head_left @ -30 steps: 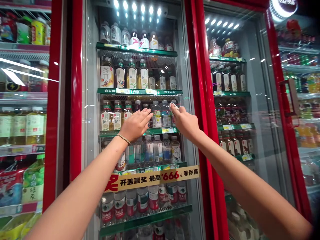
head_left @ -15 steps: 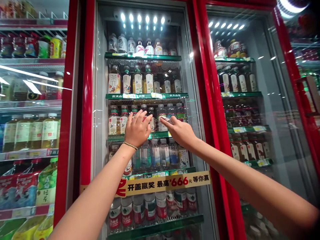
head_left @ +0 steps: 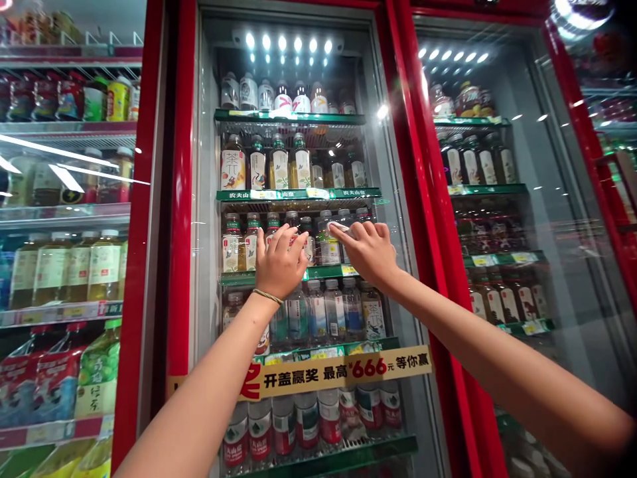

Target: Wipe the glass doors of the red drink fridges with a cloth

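Note:
My left hand (head_left: 283, 262) is raised in front of the glass door (head_left: 403, 265) of a red-framed drinks fridge, fingers spread and nothing in them. Whether its fingertips touch the glass I cannot tell. A thin band circles that wrist. To its right, my right hand (head_left: 371, 252) is closed on a small white piece (head_left: 342, 228), perhaps folded tissue or cloth, mostly hidden under the fingers. The index finger stretches along it toward the glass. Behind both hands, bottled drinks (head_left: 231, 245) stand in rows on green-edged shelves (head_left: 239, 279).
A gold promotional strip (head_left: 348, 369) with red and black lettering crosses the door low down. At left is another cooler with bottles (head_left: 103, 265) on shelves. A second red-framed fridge door (head_left: 547, 219) stands at right, bottles behind its glass.
The whole view has shifted slightly. My right hand has moved a little right, away from the left one, with its fingers more curled over the white piece. My left hand stays spread.

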Tool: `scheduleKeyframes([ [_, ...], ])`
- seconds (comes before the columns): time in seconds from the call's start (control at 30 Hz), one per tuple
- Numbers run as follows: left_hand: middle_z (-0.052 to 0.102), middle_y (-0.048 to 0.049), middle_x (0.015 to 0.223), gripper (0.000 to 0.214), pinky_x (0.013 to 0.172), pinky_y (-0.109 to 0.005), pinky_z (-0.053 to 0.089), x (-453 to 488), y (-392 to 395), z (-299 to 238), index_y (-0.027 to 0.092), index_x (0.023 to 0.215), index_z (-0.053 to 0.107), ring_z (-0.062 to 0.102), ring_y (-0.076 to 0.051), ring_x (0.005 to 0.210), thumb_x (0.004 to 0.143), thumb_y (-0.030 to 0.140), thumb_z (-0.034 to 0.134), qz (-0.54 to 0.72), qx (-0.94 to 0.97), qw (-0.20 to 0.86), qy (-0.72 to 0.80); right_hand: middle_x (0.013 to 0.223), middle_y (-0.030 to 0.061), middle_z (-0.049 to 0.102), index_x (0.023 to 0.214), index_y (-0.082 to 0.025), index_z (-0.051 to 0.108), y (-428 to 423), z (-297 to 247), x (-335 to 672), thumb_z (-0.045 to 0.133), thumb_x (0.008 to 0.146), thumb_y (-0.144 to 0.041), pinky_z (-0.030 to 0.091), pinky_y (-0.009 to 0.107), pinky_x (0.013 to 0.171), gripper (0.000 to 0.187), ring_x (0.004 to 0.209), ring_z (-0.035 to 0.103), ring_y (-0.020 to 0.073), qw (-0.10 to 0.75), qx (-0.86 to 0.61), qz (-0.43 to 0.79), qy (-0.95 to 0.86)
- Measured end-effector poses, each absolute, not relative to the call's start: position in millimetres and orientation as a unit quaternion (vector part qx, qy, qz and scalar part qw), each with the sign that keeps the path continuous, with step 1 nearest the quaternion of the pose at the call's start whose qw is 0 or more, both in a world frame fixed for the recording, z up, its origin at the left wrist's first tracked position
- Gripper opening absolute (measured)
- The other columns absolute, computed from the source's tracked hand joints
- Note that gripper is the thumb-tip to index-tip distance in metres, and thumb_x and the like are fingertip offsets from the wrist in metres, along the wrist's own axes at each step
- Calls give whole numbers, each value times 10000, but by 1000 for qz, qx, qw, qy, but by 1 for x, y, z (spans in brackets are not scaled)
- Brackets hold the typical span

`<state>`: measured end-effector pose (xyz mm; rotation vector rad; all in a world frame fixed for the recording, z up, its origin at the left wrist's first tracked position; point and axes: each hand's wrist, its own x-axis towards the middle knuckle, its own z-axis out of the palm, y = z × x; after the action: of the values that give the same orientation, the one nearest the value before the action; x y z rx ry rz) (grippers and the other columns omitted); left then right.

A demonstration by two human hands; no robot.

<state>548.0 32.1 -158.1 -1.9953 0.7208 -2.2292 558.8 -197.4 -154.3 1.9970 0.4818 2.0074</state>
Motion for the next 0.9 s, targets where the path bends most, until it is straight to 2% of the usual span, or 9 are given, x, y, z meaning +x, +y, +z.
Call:
scheduleKeyframes([
  [0.07,671,-101,1353,375,1264,-683,202,548,32,-159,272,1323,636,558,-299,1365,972,238,507,-725,-646,32,235,998,70,623,1521,-371,476,-190,-157,562,423,1004,-191,269,382,854,550,929,420,242,114,693,693,167],
  [0.23,659,-95,1383,373,1275,-674,184,544,34,-159,262,1339,613,542,-294,1377,979,251,513,-708,-663,29,240,999,55,612,1495,-433,497,-193,-162,570,497,976,-211,270,381,889,564,939,409,238,151,683,667,256],
  [0.43,636,-93,1436,392,1264,-641,227,539,42,-159,249,1377,590,546,-285,1387,998,258,493,-692,-676,65,245,950,50,576,1477,-419,519,-202,-141,572,438,992,-203,246,391,887,537,929,383,236,99,685,695,192],
  [0.63,591,-65,1498,500,1228,-581,313,533,69,-143,308,1483,516,555,-277,1389,984,285,531,-649,-686,144,296,966,30,581,1494,-469,471,-209,-125,576,465,981,-211,235,388,945,574,951,386,226,192,665,651,313],
  [0.8,627,-31,1461,489,1178,-517,392,531,82,-131,344,1452,554,590,-270,1349,965,304,556,-629,-688,167,320,997,57,580,1491,-419,491,-206,-110,575,477,968,-229,241,424,945,557,992,394,249,128,682,669,265],
  [0.9,603,-33,1489,496,1210,-500,370,531,80,-134,325,1458,545,563,-254,1383,965,273,536,-631,-691,160,313,994,44,579,1507,-454,461,-202,-112,575,497,957,-226,249,423,956,596,984,393,241,133,683,648,310],
])
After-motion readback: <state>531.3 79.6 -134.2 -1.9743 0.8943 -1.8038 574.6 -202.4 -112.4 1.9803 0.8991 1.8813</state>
